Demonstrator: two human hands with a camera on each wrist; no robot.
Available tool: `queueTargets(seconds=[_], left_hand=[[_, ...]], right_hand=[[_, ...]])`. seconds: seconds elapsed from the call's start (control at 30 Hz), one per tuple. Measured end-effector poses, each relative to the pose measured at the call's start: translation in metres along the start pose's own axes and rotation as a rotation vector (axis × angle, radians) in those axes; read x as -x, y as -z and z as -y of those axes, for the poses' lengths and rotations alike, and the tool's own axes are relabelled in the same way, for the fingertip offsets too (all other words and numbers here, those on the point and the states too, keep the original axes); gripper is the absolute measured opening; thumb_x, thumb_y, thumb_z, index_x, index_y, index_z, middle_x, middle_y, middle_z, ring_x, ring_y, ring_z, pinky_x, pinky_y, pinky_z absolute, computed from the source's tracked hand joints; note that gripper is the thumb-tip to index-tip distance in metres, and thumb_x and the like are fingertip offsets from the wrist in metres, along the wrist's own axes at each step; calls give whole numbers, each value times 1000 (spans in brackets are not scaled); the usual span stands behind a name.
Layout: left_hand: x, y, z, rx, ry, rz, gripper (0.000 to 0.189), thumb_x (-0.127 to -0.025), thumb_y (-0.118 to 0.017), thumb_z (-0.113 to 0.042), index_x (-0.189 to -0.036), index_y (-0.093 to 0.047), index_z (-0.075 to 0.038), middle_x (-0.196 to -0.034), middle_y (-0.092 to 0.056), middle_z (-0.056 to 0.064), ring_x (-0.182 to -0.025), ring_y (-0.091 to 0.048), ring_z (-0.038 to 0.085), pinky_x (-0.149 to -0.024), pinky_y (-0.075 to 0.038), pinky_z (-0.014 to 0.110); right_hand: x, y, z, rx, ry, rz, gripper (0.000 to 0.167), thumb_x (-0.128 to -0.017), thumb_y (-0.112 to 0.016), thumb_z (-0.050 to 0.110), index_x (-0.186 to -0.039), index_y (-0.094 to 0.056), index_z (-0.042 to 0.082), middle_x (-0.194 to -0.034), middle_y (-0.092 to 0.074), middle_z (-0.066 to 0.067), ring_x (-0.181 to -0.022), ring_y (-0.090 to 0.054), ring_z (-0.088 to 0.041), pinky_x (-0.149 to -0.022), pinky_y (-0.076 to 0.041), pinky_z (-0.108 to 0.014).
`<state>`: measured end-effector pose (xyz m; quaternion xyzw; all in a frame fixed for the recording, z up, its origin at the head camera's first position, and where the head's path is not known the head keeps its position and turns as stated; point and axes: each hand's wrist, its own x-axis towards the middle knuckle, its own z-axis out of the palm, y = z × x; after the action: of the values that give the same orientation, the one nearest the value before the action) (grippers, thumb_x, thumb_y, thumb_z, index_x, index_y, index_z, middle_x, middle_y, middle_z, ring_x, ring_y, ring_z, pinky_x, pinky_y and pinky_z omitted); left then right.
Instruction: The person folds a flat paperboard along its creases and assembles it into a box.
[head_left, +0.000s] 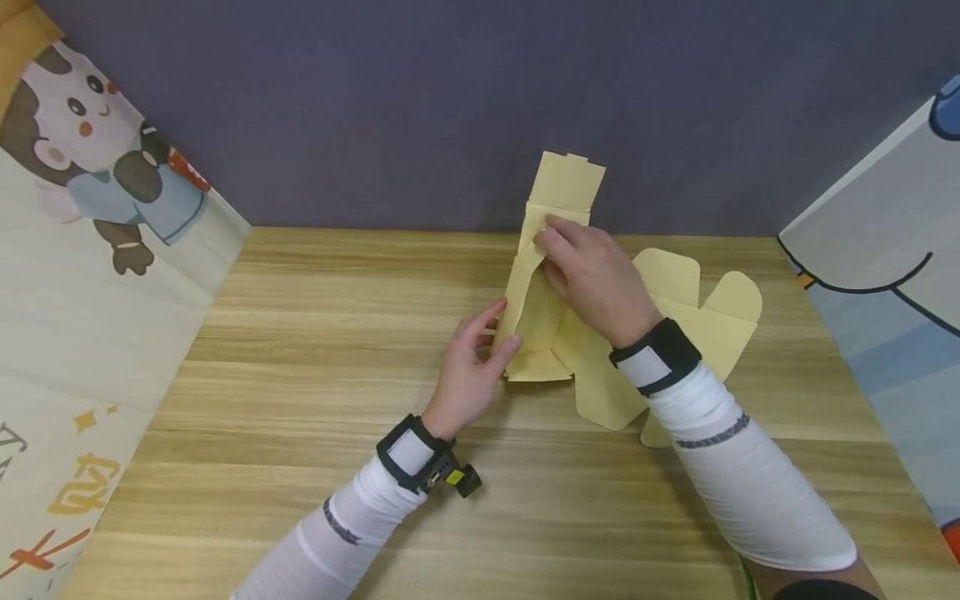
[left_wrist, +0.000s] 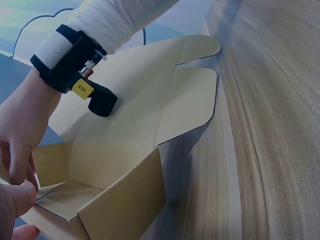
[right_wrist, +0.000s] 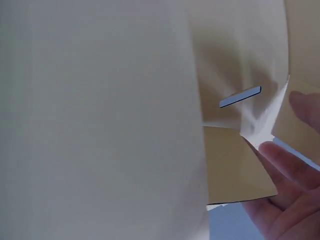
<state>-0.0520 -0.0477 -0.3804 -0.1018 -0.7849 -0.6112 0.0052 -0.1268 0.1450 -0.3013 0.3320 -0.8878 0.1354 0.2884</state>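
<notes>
A partly folded pale yellow cardboard box stands at the far edge of the table, its lid panel and rounded flaps spread out to the right. My left hand holds its left wall, thumb at the inner edge and fingers along the outside. At the far left corner, my right hand pinches the folded side flap with thumb and fingers. Behind that corner a rectangular end flap sticks up. In the right wrist view a narrow slot shows in the cardboard; a large panel covers the left side there.
The wood-grain table meets a dark blue wall just behind the box. Cloths with cartoon prints hang at the left and right. Both wrists wear black straps with small cameras over white sleeves.
</notes>
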Motion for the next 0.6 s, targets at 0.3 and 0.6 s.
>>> queueTargets(seconds=[0.3, 0.6], left_hand=[[-2, -4, 3, 20, 8, -5, 53, -94, -63, -33, -144, -45, -28, -121, -52, 7, -104, -60, 26, -83, -56, 34], [-5, -8, 4, 10, 9, -3, 53, -95, -62, -31, -144, -44, -27, -120, -53, 7, -104, -61, 26, -83, -56, 36]], right_hand=[[10, -7, -3, 57, 11, -4, 14, -86, -74, 18, -93, -71, 7, -121, -66, -15, -108, -63, -32, -102, -42, -55], [16, -20, 3, -14, -49, -12, 14, -86, -66, 15, -80, -73, 5, -127, -63, -8, -132, -45, -29, -114, -16, -60]])
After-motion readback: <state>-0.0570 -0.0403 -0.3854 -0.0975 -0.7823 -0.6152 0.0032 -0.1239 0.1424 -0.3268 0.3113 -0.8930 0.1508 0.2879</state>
